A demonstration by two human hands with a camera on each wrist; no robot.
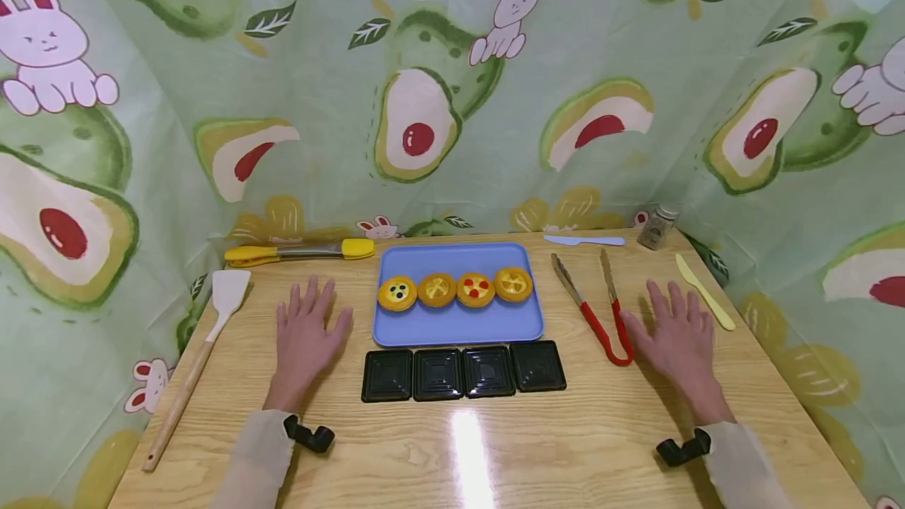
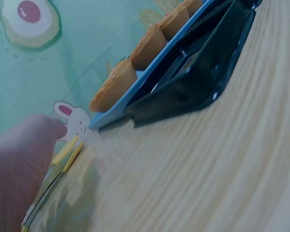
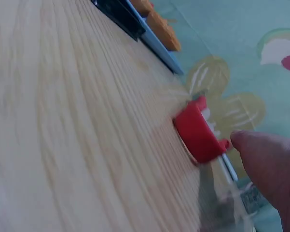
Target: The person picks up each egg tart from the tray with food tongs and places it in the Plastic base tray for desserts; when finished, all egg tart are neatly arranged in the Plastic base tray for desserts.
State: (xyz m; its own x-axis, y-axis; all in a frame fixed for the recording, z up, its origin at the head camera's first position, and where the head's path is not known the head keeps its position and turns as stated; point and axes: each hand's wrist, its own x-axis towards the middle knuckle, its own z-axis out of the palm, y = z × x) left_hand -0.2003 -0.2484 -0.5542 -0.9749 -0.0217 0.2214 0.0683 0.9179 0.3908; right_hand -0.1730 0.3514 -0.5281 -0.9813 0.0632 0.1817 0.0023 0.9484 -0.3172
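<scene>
Table: tray set midway, toward far edge. On tray: four tarts, single row, left to right. Before tray: four containers, side by side. Far edge, left of tray: rear tongs, lying along edge. Left edge: spatula, lengthwise, blade rearward. Left hand: between spatula and tray. Right of tray: side tongs, bend nearward. Behind these, far edge: rear knife. Far right corner: shaker. Right edge: side knife. Right hand: between side tongs and side knife. Behind table and flanking both sides: curtain.
</scene>
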